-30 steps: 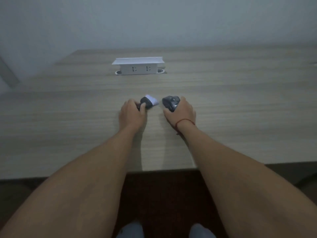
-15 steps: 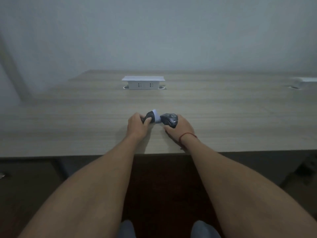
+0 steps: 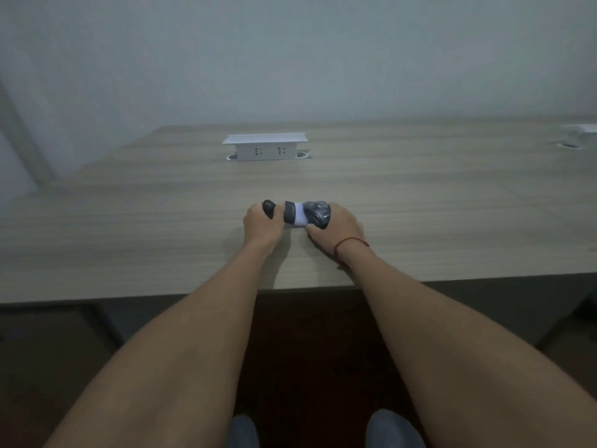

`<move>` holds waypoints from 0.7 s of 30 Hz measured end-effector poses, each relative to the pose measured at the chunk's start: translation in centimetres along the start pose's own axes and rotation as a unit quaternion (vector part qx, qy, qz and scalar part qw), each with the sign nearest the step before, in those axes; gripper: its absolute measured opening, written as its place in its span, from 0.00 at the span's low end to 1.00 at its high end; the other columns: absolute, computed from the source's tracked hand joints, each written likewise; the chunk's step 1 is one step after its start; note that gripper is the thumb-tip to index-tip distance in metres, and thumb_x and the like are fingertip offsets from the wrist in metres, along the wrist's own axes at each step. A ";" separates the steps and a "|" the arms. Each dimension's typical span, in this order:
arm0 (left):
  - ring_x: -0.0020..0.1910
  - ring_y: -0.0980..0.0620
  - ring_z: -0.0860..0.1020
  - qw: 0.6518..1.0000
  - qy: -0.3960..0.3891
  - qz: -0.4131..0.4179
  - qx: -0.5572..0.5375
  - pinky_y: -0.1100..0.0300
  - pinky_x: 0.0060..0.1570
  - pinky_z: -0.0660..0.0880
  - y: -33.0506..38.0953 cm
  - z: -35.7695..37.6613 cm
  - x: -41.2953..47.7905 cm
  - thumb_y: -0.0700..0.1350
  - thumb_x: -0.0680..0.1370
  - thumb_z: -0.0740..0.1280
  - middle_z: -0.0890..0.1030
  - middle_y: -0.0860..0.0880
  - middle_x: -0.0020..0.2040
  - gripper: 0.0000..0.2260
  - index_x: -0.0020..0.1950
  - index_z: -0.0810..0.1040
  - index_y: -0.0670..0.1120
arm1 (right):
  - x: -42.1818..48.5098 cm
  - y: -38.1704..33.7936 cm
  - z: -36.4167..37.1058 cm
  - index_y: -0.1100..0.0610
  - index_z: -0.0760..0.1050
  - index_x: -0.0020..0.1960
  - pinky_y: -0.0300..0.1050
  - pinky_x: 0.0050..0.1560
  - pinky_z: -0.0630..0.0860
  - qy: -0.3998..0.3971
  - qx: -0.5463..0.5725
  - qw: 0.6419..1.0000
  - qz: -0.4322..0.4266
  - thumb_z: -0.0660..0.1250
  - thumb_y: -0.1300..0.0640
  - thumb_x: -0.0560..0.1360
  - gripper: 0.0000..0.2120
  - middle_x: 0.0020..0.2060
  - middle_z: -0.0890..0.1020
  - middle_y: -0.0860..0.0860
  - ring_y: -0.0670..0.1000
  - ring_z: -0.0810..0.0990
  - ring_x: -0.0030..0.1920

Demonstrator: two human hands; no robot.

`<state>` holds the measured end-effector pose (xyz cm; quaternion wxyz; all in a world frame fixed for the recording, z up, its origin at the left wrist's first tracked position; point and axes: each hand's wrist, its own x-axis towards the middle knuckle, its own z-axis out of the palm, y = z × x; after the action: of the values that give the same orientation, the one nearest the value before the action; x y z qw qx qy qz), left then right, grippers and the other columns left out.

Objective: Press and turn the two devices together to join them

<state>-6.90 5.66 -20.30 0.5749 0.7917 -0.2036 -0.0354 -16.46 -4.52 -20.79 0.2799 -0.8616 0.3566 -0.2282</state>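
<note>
Both my hands lie on a light wooden table (image 3: 129, 240) near its front edge. My left hand (image 3: 262, 225) grips a dark rounded piece with a white end (image 3: 290, 215). My right hand (image 3: 336, 226), with a red string on the wrist, grips a dark rounded device (image 3: 318, 215). The white end of the left piece touches the right device, so the two parts meet between my hands. The undersides of both parts are hidden by my fingers.
A white pop-up socket box (image 3: 264, 147) stands at the back of the table, beyond my hands. Another white object (image 3: 580, 137) sits at the far right edge. A grey wall rises behind. My knees show under the table's front edge.
The two parts were a little apart one second ago; now they are pressed together end to end. The camera has also tilted up and back, showing more wall.
</note>
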 end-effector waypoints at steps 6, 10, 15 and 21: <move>0.36 0.47 0.77 0.998 -0.041 -0.018 -0.031 0.59 0.37 0.74 0.1 0.1 0.5 0.49 0.79 0.63 0.81 0.42 0.41 0.13 0.45 0.79 0.40 | 0.0 0.4 -0.3 0.55 0.67 0.67 0.52 0.61 0.72 -0.017 -0.015 0.999 -0.023 0.67 0.46 0.70 0.28 0.59 0.77 0.55 0.58 0.75 0.59; 0.48 0.41 0.81 0.999 -0.001 -0.046 -0.025 0.53 0.49 0.76 0.2 0.9 0.7 0.50 0.78 0.63 0.83 0.40 0.49 0.16 0.53 0.80 0.37 | 0.1 0.3 -0.4 0.53 0.72 0.58 0.51 0.56 0.73 -0.020 0.058 0.998 -0.011 0.59 0.44 0.73 0.19 0.52 0.80 0.55 0.57 0.77 0.52; 0.41 0.45 0.77 0.998 -0.021 -0.048 -0.036 0.59 0.36 0.70 0.3 1.2 1.1 0.49 0.78 0.63 0.81 0.41 0.45 0.12 0.47 0.79 0.39 | 1.0 0.2 -0.4 0.56 0.73 0.61 0.51 0.59 0.69 0.006 0.083 0.996 0.024 0.54 0.47 0.78 0.19 0.57 0.80 0.58 0.60 0.76 0.57; 0.26 0.46 0.72 0.998 -0.040 -0.035 -0.021 0.62 0.25 0.67 -0.2 0.4 1.5 0.51 0.80 0.63 0.79 0.40 0.35 0.16 0.48 0.78 0.37 | 1.7 0.6 0.0 0.56 0.72 0.63 0.51 0.62 0.69 -0.008 0.060 0.998 0.007 0.54 0.48 0.79 0.18 0.59 0.79 0.58 0.60 0.76 0.60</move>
<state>-5.58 4.77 -20.38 0.5814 0.7838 -0.1981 -0.0914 -15.73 -6.13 -20.86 0.3353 -0.8426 0.3462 -0.2403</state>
